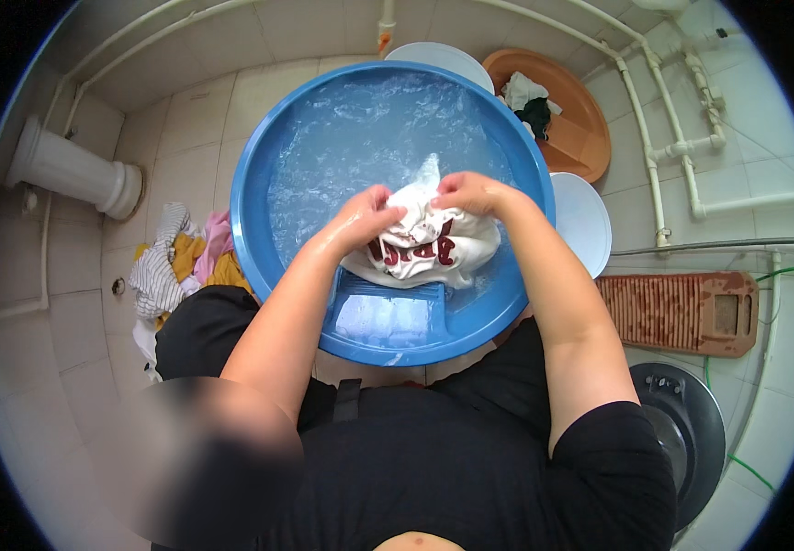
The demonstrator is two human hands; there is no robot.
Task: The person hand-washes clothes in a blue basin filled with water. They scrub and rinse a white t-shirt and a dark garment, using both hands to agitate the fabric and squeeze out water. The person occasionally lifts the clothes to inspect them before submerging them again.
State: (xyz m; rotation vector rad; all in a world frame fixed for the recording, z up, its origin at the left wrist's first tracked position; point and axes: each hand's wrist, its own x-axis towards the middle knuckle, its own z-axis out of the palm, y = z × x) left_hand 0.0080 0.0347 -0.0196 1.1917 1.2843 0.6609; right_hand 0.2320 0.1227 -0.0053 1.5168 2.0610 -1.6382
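Observation:
Both hands grip a wet white garment with dark red lettering, bunched up over a big round blue washtub. My left hand is closed on the cloth at its left side. On the other side of the bunch, my right hand pinches the fabric. A white fold sticks up between the two hands. The garment's lower part rests in the tub, just beyond the ribbed washboard panel built into the near side. Cloudy, rippled water fills the tub.
Clothes lie heaped on the tiles at the left, near a white pipe. A brown basin with some cloth stands back right. White lids, a brown washboard and a dark basin sit at the right.

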